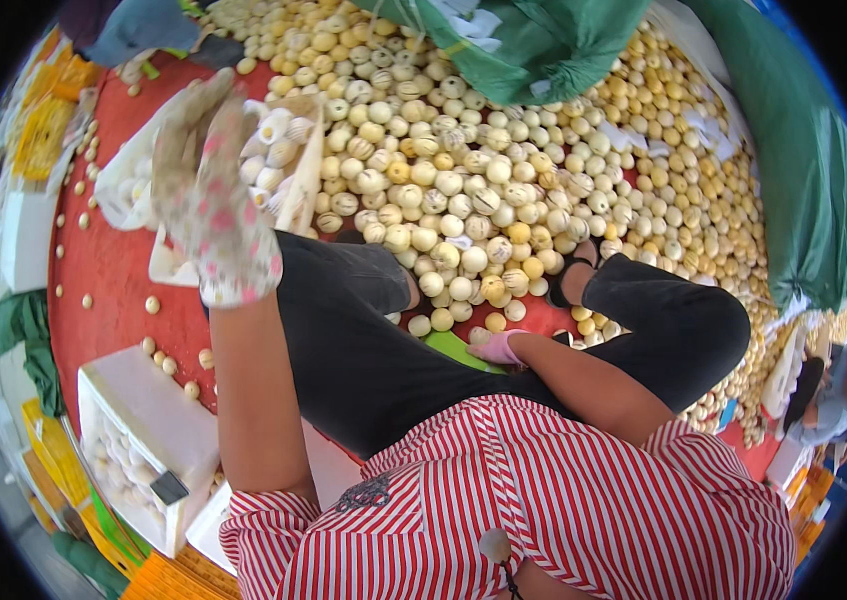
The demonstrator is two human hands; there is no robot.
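My left hand (209,190), in a dirty white glove with pink dots, is raised at upper left with fingers stretched up, over white foam-netted fruits (274,150) in a pale container (299,195). My right hand (494,348), in a pink glove, is low between my legs on a green object (449,352), beside a small pale fruit (480,335); its fingers look curled, what they hold is unclear. A big heap of cream and yellow round fruits (444,180) spreads beyond my legs.
Red ground sheet (104,300) with stray fruits, white foam box (144,420) of fruits at lower left, yellow crates (49,120), green tarpaulins (814,200). Another person (124,25) is at top left, another (834,410) at right.
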